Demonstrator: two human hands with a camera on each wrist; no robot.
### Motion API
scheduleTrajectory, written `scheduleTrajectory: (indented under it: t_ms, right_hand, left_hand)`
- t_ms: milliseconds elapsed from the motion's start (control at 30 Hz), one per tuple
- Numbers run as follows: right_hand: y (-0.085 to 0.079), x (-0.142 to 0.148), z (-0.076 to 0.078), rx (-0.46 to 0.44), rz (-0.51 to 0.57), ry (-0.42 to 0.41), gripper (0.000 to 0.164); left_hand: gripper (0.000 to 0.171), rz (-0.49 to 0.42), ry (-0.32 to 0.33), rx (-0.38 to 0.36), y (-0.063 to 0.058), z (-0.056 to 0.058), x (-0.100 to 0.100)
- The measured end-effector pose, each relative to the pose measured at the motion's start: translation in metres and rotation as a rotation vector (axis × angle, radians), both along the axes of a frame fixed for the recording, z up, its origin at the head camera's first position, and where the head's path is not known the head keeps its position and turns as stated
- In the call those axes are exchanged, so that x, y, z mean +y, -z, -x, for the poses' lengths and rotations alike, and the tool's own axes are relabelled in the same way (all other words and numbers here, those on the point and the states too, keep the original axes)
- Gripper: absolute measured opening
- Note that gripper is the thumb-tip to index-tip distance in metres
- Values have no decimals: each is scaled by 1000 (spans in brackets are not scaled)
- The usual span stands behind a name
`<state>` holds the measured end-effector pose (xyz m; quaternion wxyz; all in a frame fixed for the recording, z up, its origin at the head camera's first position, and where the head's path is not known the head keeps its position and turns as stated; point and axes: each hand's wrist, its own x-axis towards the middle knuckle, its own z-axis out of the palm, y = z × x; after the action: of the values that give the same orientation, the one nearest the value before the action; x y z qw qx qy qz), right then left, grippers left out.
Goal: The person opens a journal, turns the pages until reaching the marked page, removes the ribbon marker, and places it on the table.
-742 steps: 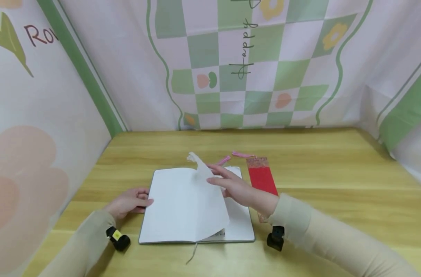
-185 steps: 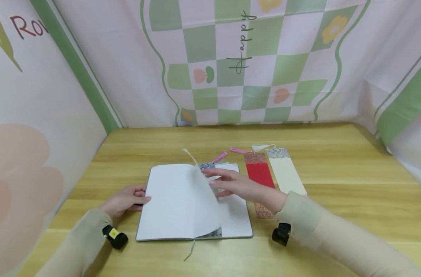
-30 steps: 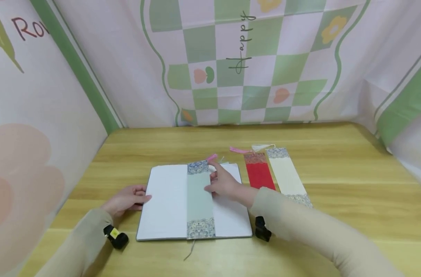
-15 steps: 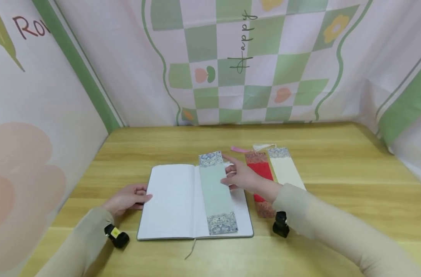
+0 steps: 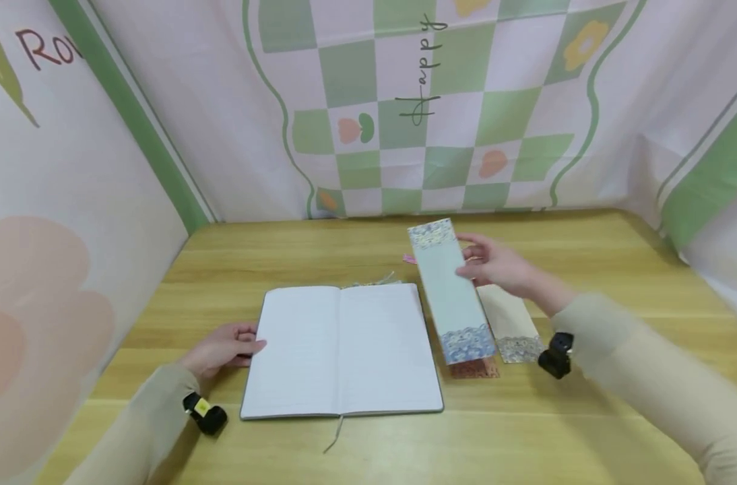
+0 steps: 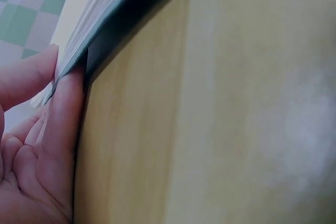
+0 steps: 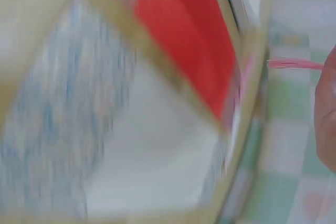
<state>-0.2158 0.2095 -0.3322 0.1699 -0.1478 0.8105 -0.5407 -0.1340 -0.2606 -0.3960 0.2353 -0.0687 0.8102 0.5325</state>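
An open notebook (image 5: 302,357) with lined white pages lies flat on the table. My left hand (image 5: 223,347) pinches its left edge, thumb on the page and fingers under the cover (image 6: 113,38). To the right, my right hand (image 5: 498,266) holds a pale green bookmark (image 5: 450,283) by its right edge, raised and tilted above the table. Blue lace patterns cover both its ends. Below it, a red bookmark (image 5: 479,368) is mostly hidden, as is the upper part of a cream bookmark (image 5: 506,313). The right wrist view is blurred, with a pink tassel (image 7: 294,64) beside the hand.
A grey ribbon (image 5: 335,438) trails from the notebook's bottom edge. Pale tassel threads (image 5: 388,277) poke out past its top edge. The wooden table (image 5: 271,252) ends at a checked green-and-white curtain (image 5: 399,155).
My right hand has lifted the pale green bookmark off the notebook's middle and carried it right, over the red and cream bookmarks. The left hand has stayed at the notebook's edge.
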Motion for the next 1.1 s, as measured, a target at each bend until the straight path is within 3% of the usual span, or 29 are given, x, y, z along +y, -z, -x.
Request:
scheduleTrajectory:
  t_ms: [267, 400, 567, 833, 1100]
  right_hand:
    - [-13, 79, 14, 48, -28, 128, 72]
    - [-9, 118, 18, 51, -151, 193, 74]
    - [2, 155, 17, 59, -323, 178, 73]
    - [22, 179, 16, 48, -410, 107, 71]
    - [42, 183, 19, 36, -459, 121, 70]
  left_hand:
    - [35, 27, -16, -5, -1, 0, 2]
    - [37, 31, -42, -16, -2, 0, 3]
    - [31, 19, -22, -10, -2, 0, 3]
    - [31, 18, -16, -5, -1, 0, 2]
    - [41, 26, -10, -4, -3, -1, 2]
